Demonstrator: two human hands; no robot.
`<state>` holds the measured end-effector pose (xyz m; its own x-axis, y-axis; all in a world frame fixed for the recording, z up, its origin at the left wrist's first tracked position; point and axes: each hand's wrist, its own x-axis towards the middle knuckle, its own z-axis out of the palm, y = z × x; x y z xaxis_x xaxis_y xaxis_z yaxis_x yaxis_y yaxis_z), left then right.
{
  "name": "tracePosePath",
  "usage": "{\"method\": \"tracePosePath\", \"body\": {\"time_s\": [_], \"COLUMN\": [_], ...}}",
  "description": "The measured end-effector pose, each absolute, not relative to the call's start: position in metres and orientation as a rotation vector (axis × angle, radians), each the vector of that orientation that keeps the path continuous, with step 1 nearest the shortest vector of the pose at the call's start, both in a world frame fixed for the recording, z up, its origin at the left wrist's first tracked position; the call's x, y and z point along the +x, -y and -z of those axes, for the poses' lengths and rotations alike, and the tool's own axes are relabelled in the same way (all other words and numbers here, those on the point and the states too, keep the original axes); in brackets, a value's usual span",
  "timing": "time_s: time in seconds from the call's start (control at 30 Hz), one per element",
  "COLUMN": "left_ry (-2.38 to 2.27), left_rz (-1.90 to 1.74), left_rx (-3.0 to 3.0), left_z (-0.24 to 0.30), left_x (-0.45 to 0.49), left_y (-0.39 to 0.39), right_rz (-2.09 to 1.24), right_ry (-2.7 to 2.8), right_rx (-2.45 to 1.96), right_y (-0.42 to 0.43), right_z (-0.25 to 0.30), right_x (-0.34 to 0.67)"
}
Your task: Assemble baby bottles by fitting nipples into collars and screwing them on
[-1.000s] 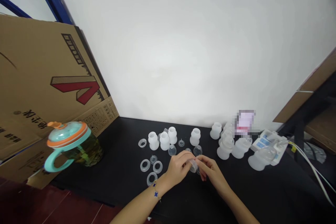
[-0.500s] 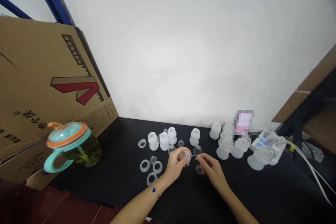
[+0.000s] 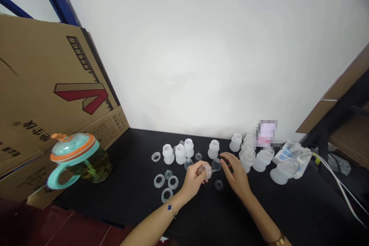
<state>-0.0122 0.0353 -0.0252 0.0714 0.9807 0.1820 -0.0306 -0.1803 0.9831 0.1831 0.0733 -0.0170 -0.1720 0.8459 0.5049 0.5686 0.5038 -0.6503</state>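
Observation:
My left hand is closed around a translucent bottle collar ring, with a clear teat seemingly poking through it. To the right, my right hand holds nothing, its fingers apart and extended over the table. Close to its fingertips lies a clear dome cap. A white bottle with an uncovered mouth stands upright behind that cap. Between and below the hands a clear silicone teat rests on the black surface. Another teat lies behind my left hand, near a second dome cap.
Several white bottles stand left of centre. Loose collar rings lie before them. At right are bottles with clear caps, a white box and cables. A tea jug and large carton occupy the left.
My right hand has moved away from the teat and collar ring, rising slightly to the right, and its fingers have spread from a pinch. My left hand stays nearly in place.

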Motion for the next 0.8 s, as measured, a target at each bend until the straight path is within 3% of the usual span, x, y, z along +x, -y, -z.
{"method": "tracePosePath", "body": {"time_s": [0.33,0.8], "left_ry": [-1.052,-1.010], "left_rz": [-1.264,-1.230], "left_rx": [1.391,1.351], "left_z": [0.027,0.037], "left_x": [-0.013,-0.012], "left_y": [-0.036,-0.043], "right_rz": [-0.131,-0.241], "right_ry": [2.109,2.030], "right_rx": [-1.253,-1.235], "right_y": [-0.099,-0.109], "right_z": [0.031,0.038], "right_x": [0.180,0.180]}}
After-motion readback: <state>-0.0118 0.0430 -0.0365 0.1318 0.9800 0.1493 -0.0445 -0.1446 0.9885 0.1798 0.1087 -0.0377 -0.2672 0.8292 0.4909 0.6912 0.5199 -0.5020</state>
